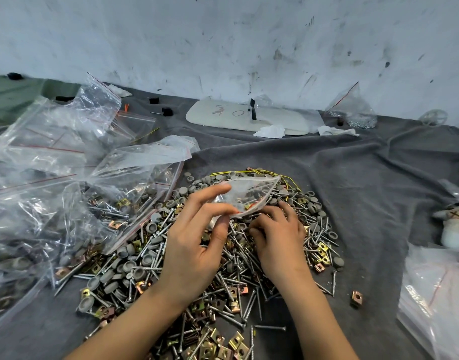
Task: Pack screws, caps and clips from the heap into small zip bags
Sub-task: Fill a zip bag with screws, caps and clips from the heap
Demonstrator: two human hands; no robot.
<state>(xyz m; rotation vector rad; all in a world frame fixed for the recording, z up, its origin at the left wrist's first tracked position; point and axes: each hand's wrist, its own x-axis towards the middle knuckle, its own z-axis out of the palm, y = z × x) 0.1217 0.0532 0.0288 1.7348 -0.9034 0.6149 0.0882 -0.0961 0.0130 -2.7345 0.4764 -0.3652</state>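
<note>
A heap (134, 268) of silver screws, grey round caps and brass-coloured clips lies on a grey cloth in front of me. My left hand (194, 242) pinches a small clear zip bag (249, 193) between thumb and fingers and holds its mouth open above the heap. A few small parts show through the bag. My right hand (277, 237) rests palm down on the heap just below the bag's mouth, its fingers curled into the screws. What those fingers hold is hidden.
Large clear zip bags (54, 178) holding sorted parts are piled on the left. More bags (436, 294) lie at the right edge. A white board (223, 116), tissues and a bag of screws (353, 110) sit by the back wall. One loose clip (356, 298) lies right of the heap.
</note>
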